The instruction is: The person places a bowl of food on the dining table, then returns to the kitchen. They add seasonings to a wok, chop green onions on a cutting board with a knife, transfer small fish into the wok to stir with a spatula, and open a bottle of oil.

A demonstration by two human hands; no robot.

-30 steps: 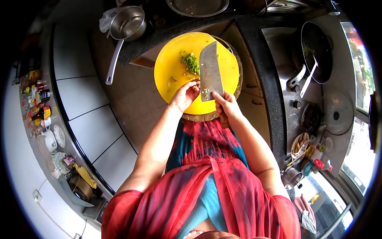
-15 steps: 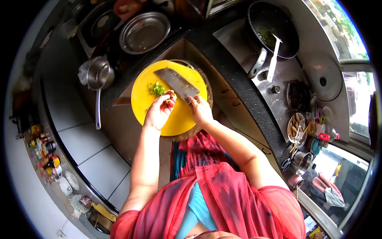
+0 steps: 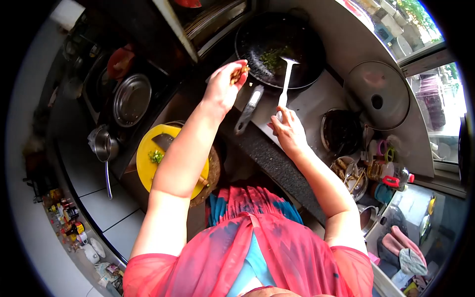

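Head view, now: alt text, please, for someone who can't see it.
A person's left hand holds small brown pieces near a dark wok with green bits inside; the right hand holds a pale spatula reaching over it. Chopped greens and a partly hidden cleaver lie on a yellow board.

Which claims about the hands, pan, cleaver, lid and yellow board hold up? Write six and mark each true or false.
1. The right hand grips the white spatula. True.
2. The left hand is empty. False: it holds small brownish pieces.
3. Green bits lie in the dark pan. True.
4. The cleaver is in the right hand. False: it lies on the yellow board.
5. The round lid covers the dark pan. False: it is off to one side.
6. Chopped greens sit on the yellow board. True.
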